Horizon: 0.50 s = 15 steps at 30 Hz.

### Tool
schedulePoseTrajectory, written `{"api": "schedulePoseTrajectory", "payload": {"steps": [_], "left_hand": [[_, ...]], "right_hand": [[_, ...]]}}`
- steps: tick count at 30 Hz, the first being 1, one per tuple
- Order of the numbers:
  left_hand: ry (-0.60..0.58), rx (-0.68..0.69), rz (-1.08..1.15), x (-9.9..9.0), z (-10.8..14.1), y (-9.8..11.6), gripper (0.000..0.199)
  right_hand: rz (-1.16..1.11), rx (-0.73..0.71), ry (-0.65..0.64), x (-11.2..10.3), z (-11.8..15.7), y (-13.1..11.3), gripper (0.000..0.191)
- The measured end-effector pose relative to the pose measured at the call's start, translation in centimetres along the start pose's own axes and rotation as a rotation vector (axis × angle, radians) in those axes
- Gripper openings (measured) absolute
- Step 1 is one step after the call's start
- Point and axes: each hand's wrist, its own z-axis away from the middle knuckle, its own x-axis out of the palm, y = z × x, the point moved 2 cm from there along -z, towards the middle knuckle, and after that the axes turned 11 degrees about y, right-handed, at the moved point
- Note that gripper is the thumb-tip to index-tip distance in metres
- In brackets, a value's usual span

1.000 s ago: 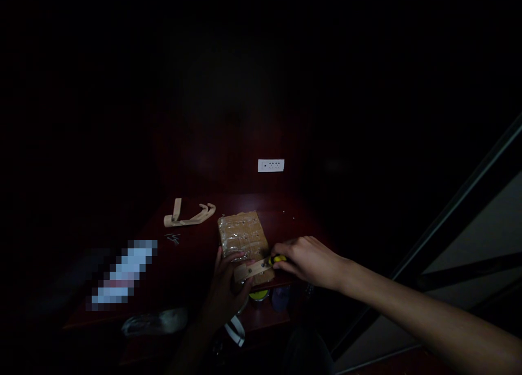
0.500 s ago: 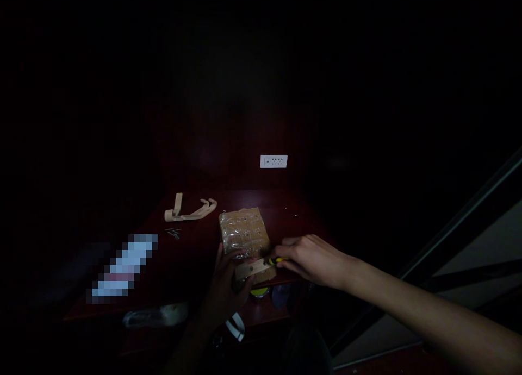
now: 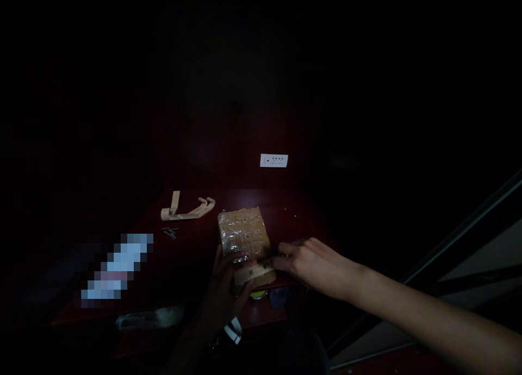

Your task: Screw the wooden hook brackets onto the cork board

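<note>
My left hand (image 3: 223, 288) pinches a flat beige strip (image 3: 243, 275) with dark screw holes between thumb and fingers. The strip lies across the near end of a brown cardboard block (image 3: 243, 231) wrapped in clear tape. At the strip's right end my right hand (image 3: 304, 263) is closed on a small screwdriver (image 3: 287, 255); only a bit of its yellow handle shows between the fingers, and its tip is hidden. Left of the block rests a beige bracket with curved hooks (image 3: 187, 216). Several thin screws (image 3: 170, 233) lie just below it.
The dark red desk (image 3: 191, 266) ends close in front of me. A white wall socket (image 3: 274, 161) is on the back panel. A blurred-out pale item (image 3: 118, 266) lies at left. Below are a clear plastic bag (image 3: 150, 317) and a yellow-green round item (image 3: 258, 295).
My right hand has turned about the screwdriver, so its yellow handle is now mostly covered by the fingers. The left hand keeps its pinch on the strip. The view has shifted slightly.
</note>
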Motion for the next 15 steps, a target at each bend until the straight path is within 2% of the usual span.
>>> {"api": "schedulePoseTrajectory", "payload": {"steps": [15], "left_hand": [[0.01, 0.018, -0.017, -0.06, -0.16, 0.24, 0.036]], "right_hand": [[0.011, -0.047, 0.033, -0.09, 0.02, 0.19, 0.03]]}}
